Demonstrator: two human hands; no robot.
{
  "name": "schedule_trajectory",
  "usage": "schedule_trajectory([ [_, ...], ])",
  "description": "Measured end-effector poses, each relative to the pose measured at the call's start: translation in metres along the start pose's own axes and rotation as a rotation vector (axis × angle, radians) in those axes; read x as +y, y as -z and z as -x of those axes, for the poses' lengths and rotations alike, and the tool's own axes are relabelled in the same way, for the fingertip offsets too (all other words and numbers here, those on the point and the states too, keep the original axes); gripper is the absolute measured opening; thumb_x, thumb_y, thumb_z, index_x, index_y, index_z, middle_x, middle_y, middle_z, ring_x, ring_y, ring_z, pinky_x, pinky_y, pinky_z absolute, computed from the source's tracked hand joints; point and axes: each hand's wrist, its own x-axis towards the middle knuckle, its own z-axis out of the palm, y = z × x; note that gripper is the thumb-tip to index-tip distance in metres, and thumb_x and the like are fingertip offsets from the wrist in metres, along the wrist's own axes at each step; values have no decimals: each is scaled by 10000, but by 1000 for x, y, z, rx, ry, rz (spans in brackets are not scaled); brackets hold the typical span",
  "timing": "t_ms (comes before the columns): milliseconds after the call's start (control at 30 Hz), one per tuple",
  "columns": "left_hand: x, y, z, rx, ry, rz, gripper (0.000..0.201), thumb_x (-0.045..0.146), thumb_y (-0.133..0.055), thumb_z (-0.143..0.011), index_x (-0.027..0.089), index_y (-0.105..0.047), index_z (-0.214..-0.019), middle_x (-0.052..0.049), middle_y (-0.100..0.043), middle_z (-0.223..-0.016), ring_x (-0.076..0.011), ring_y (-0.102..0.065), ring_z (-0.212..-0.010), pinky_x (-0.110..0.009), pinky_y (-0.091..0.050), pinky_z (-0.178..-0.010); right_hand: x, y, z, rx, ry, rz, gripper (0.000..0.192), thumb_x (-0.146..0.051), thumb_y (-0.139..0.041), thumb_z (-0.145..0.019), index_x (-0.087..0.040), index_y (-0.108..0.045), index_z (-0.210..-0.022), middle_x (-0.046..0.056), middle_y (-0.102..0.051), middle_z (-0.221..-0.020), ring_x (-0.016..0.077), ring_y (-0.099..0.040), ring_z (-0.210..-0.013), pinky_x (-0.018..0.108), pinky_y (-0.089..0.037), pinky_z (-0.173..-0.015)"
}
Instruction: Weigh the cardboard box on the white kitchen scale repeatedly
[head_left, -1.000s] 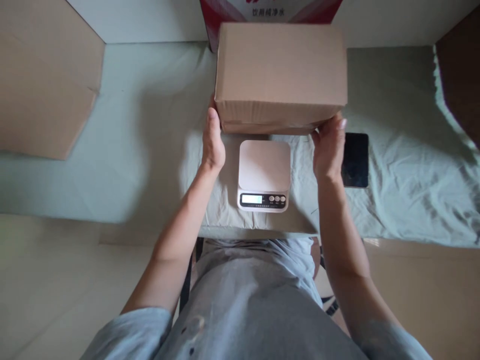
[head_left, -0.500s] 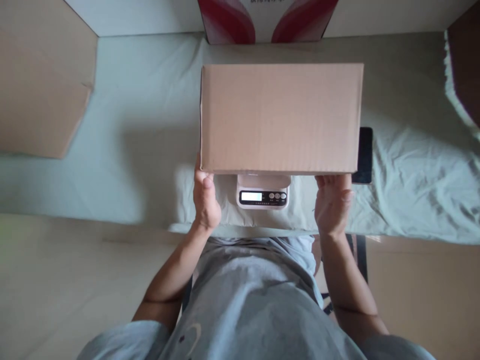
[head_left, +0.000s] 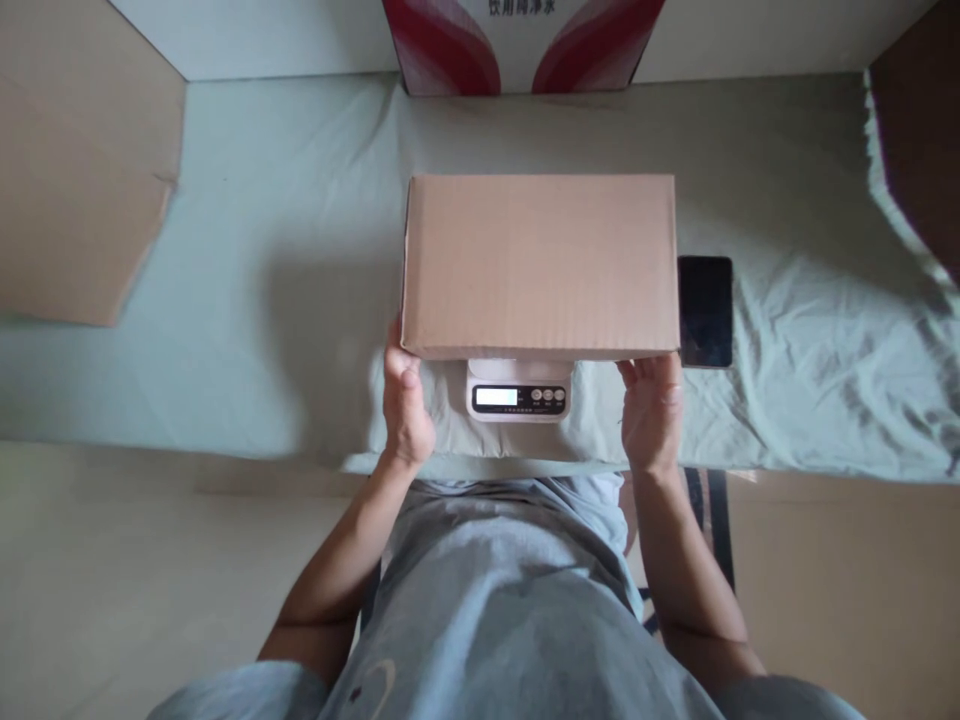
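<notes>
Between my two hands is a closed brown cardboard box (head_left: pixel 540 265), over a white digital kitchen scale (head_left: pixel 519 400). My left hand (head_left: pixel 407 405) grips the box at its near left corner, fingers partly hidden behind the side. At the near right corner my right hand (head_left: pixel 651 415) holds it from below, with the fingertips out of sight under the edge. Only the front of the scale shows, with its lit display and buttons; the box covers the rest. Whether the box touches the scale's platform I cannot tell.
A black phone (head_left: pixel 706 312) lies just right of the box. Cardboard (head_left: pixel 82 180) stands at the left, and a red and white printed carton (head_left: pixel 517 50) is at the back. A wrinkled pale green cloth (head_left: pixel 315 180) covers the table. A dark brown object (head_left: pixel 919 140) is at far right.
Both hands have lowered the box toward the scale, and it looks smaller. Its right edge has shifted left, so more of the phone shows.
</notes>
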Motion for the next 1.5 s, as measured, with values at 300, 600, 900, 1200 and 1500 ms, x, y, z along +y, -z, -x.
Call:
schedule_trajectory([
  [300, -2, 29, 35, 207, -49, 90, 510, 356, -515, -840, 358, -484, -1350, -20, -507, -1404, -254, -461, -1314, -440, -402, -1082, 30, 90, -41, 256, -93, 808, 664, -408, -591, -775, -177, -400, -1368, 141, -568, -1152, 270, -558, -1006, 537, -451, -936],
  [600, 15, 36, 38, 302, -1, -2, 552, 354, -567, -705, 501, -546, -1236, 74, -553, -1348, -322, -456, -1309, -522, -417, -1058, 51, 89, -86, 205, -215, 1129, 916, -431, -709, -640, -48, -346, -1390, 258, -511, -1203, 395, -458, -1152, 605, -333, -1002],
  [900, 18, 33, 35, 323, 27, 0, 560, 347, -569, -670, 509, -570, -1206, 80, -578, -1312, -332, -475, -1288, -539, -430, -1041, 48, 86, -78, 136, -151, 1166, 802, -394, -663, -660, -79, -406, -1351, 233, -540, -1181, 376, -477, -1107, 576, -362, -966],
  [1200, 27, 26, 33, 312, 71, -22, 564, 342, -553, -644, 560, -575, -1164, 135, -580, -1288, -330, -469, -1294, -552, -414, -1062, 42, 80, -57, 131, -123, 1081, 789, -433, -668, -688, -110, -400, -1357, 208, -523, -1172, 368, -470, -1124, 618, -344, -997],
  [1500, 33, 25, 31, 336, 81, -44, 552, 333, -546, -642, 573, -586, -1138, 145, -581, -1287, -340, -470, -1290, -577, -400, -1052, 35, 106, -23, 212, -43, 760, 433, -376, -560, -823, -211, -528, -1222, 129, -516, -1239, 254, -541, -1119, 488, -468, -948],
])
